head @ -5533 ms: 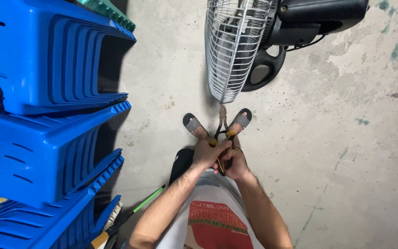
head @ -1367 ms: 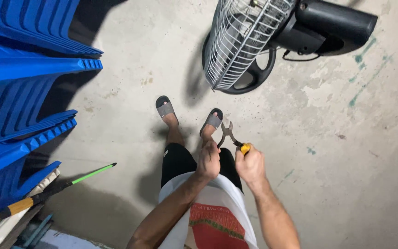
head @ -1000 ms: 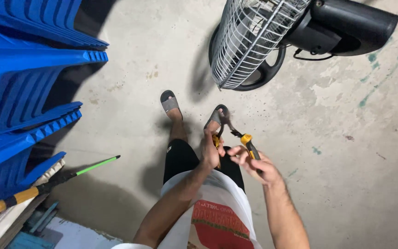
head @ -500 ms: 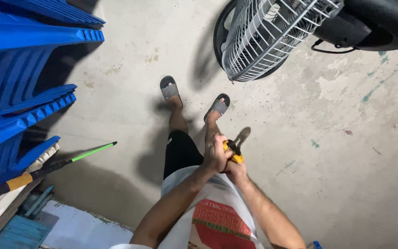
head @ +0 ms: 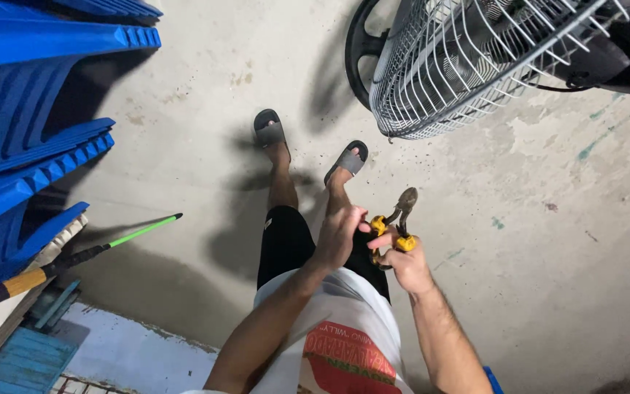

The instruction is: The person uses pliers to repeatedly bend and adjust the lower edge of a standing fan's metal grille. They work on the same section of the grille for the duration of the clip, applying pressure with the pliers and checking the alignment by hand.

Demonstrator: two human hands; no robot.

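Note:
My right hand [head: 407, 264] grips a pair of pliers [head: 395, 228] with yellow and black handles, jaws pointing up and away from me. My left hand [head: 339, 233] touches the handle on the left side, fingers curled against it. Both hands are held in front of my waist, above my legs. Below them my feet in dark grey slides [head: 270, 130] stand on the concrete floor.
A large floor fan with a wire grille [head: 468, 66] stands at the upper right, tilted on its black base. Stacked blue plastic crates [head: 30, 124] fill the left. A tool with a green shaft and wooden handle [head: 74, 255] lies at the lower left.
The pliers' handles have opened a little, and my hands sit slightly lower and to the right. The view has shifted, bringing the fan closer.

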